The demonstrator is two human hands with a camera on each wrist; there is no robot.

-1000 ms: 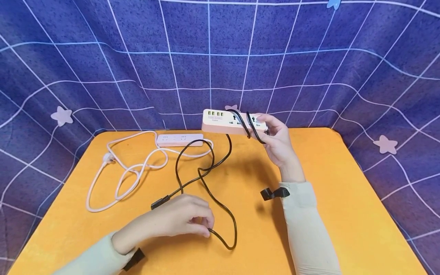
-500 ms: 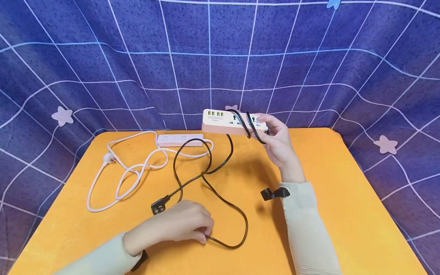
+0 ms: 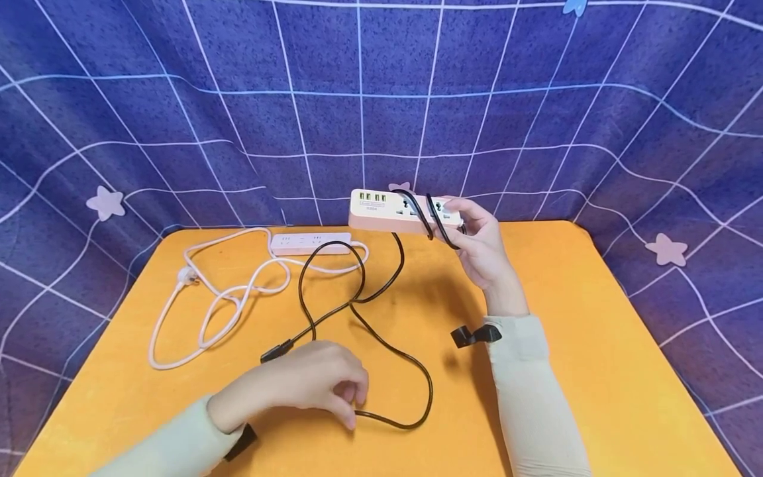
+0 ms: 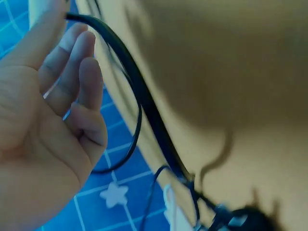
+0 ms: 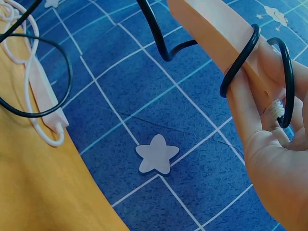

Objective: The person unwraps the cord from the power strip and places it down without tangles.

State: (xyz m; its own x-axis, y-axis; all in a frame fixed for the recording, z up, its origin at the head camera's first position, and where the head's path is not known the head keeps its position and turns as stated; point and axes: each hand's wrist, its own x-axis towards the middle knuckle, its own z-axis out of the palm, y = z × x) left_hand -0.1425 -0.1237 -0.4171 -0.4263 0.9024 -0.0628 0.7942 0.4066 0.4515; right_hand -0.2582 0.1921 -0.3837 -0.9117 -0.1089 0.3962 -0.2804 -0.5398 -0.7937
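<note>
My right hand [image 3: 485,248] holds a white power strip [image 3: 375,211] above the table's far edge, gripping it by its right end. A black cord [image 3: 430,391] wraps around the strip; in the right wrist view the wrapped cord [image 5: 288,82] passes beside the fingers. From there it drops and loops over the table. My left hand [image 3: 316,377], low over the table, pinches this cord near the thumb tip. In the left wrist view the cord [image 4: 132,72] leaves from behind the thumb, the other fingers loosely bent. The cord's black plug [image 3: 277,350] lies just beyond the left wrist.
A second, pale pink-white power strip [image 3: 310,243] lies at the table's back edge. Its white cord [image 3: 205,341] spreads in loops over the left side, ending in a white plug [image 3: 187,275]. A blue gridded curtain [image 3: 381,119] hangs behind the orange table [image 3: 572,331].
The cord's front loop has spread to the right. The black plug rolled to show its prongs, then rolled back. My left hand shifted slightly; my right hand and the strip stay put.
</note>
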